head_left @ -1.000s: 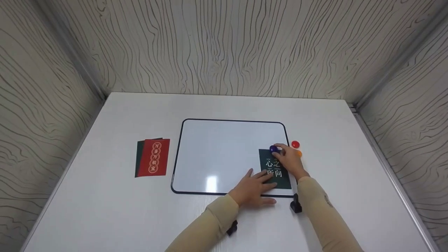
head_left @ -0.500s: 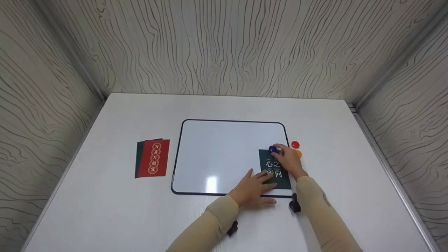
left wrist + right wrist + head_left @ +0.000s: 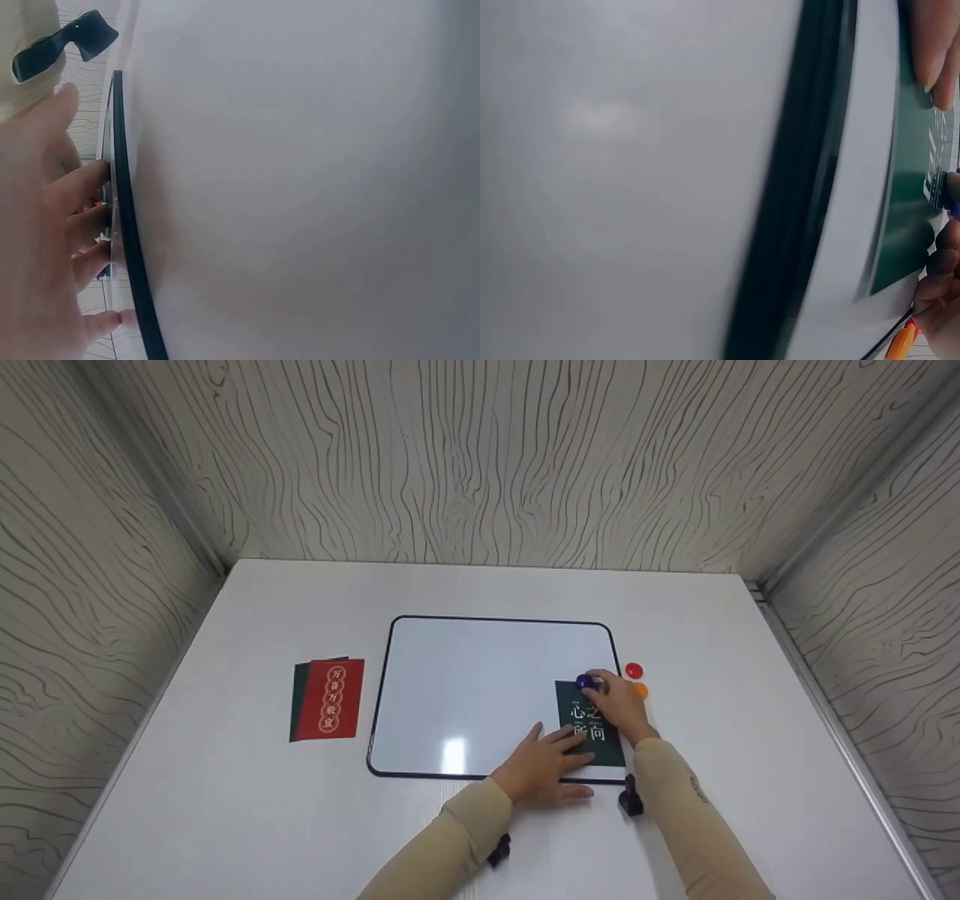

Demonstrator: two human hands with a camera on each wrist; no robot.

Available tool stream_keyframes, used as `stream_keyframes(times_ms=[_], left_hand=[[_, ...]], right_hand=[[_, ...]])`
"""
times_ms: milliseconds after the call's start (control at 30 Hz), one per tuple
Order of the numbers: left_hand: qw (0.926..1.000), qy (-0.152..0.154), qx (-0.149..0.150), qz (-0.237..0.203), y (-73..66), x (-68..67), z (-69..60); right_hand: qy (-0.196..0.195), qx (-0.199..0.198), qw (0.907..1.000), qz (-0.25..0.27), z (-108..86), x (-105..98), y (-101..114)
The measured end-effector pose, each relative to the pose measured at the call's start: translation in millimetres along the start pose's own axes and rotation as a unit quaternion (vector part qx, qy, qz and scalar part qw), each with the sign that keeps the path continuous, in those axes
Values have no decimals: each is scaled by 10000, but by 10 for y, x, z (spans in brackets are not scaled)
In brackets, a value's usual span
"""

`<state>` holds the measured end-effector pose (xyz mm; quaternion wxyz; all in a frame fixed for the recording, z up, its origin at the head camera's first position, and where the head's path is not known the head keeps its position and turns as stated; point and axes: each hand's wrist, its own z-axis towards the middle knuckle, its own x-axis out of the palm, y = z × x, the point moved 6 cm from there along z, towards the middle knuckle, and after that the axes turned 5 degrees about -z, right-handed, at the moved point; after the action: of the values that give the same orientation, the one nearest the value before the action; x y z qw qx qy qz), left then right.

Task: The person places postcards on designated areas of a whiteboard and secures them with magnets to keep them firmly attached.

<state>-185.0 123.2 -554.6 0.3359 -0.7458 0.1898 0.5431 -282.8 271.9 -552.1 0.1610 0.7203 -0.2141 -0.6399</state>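
Observation:
A dark green card with white characters lies at the right front of the framed whiteboard. The left hand rests spread on its lower left part, fingers straight, the thumb beyond the board's front edge. At the card's top edge, the right hand pinches a dark blue round piece between thumb and forefinger. In the right wrist view, the green card lies flat, with left fingertips on it. In the left wrist view, the left hand reaches over the board's black edge.
Right of the board lie a red round piece and an orange one, the latter close to the right hand. A red card overlaps another green card on the table's left. Patterned walls stand around the table.
The right hand and the blue piece have shifted very slightly left and toward the card's top edge. The left hand stays where it was.

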Motion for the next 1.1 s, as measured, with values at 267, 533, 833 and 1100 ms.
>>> stream_keyframes(times_ms=[267,533,833,1100], left_hand=[[9998,-25,-46,-185,-32,5,6],[9998,-62,-59,-192,-55,-18,3],[9999,-120,-106,-59,-48,-19,40],[9996,-237,22,124,-98,-66,17]], right_hand=[[-82,124,9999,11,1,-8,-20],[-59,276,9996,79,-6,11,-38],[16,394,9987,331,-23,0,-20],[-125,180,9990,392,-95,0,-33]])
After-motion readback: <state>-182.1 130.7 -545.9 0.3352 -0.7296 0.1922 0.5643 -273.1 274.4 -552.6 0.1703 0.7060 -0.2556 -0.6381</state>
